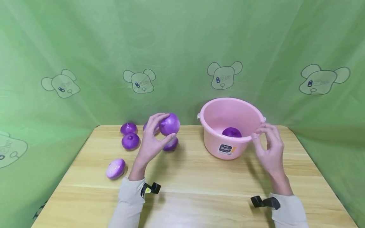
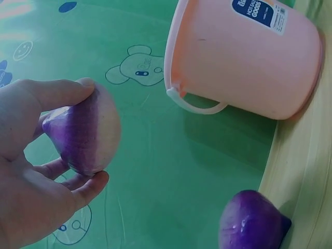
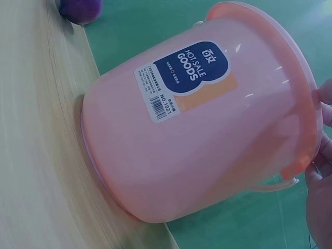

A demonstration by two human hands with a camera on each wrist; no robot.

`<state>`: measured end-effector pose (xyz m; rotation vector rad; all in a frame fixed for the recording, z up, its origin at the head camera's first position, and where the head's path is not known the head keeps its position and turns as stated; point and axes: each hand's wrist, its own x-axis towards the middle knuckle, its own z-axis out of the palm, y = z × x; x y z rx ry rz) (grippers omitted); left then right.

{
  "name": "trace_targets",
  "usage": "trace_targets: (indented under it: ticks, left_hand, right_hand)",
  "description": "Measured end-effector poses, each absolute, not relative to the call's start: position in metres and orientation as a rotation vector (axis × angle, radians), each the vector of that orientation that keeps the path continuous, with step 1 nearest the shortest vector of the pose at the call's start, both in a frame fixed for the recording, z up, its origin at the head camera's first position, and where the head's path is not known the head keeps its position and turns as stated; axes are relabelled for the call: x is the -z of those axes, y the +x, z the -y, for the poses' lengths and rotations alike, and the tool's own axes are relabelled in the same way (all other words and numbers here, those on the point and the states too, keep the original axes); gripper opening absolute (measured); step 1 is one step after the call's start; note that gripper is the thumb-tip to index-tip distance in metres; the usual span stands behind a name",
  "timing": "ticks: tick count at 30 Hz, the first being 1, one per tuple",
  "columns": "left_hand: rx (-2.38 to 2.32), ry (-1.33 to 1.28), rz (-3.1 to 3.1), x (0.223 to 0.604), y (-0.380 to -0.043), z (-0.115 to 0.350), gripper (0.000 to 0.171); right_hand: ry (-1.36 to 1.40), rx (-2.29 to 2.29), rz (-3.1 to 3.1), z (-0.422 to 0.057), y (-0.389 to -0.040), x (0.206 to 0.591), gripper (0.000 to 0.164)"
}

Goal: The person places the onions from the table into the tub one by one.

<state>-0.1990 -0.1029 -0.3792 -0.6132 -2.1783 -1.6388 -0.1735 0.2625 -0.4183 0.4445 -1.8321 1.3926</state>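
Observation:
In the head view my left hand [image 1: 151, 144] holds a purple onion [image 1: 170, 124] between thumb and fingers, raised above the table. The left wrist view shows this onion [image 2: 85, 132] pale on one side, its pointed tip toward the palm. My right hand [image 1: 271, 150] pinches the right rim of a pink bucket [image 1: 211, 144]. That bucket stands upright, with one purple onion [image 1: 231, 132] visible inside. Below the held onion, another onion [image 1: 171, 145] sits on the table. Behind the left hand, one more onion [image 1: 149, 126] is partly hidden.
At the left of the wooden table [image 1: 199, 183] lie two purple onions close together, one behind [image 1: 128, 128] and one nearer [image 1: 130, 141]. A paler onion [image 1: 115, 168] lies closer to the front. A green curtain [image 1: 182, 41] hangs behind the table.

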Motion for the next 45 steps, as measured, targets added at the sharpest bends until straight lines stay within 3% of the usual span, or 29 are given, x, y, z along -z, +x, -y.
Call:
trace_targets:
  ticks: [6,29,40,45]
  left_hand:
    - [1.644,-0.635,2.171,0.403,-0.213,0.102,0.069]
    - [1.711,-0.752,2.127,0.391,-0.216,0.077,0.069]
    - [1.695,-0.825,2.101,0.367,-0.200,0.057,0.064]
    - [1.706,-0.846,2.094,0.373,-0.211,0.051,0.066]
  right_hand:
    - [0.447,-1.413,1.825,-0.264,-0.173,0.427,0.013]
    - [0.434,-1.344,1.830,-0.261,-0.170,0.414,0.012]
    - [0.449,-1.356,1.838,-0.261,-0.171,0.415,0.011]
    - [0.449,-1.351,1.825,-0.262,-0.170,0.414,0.011]
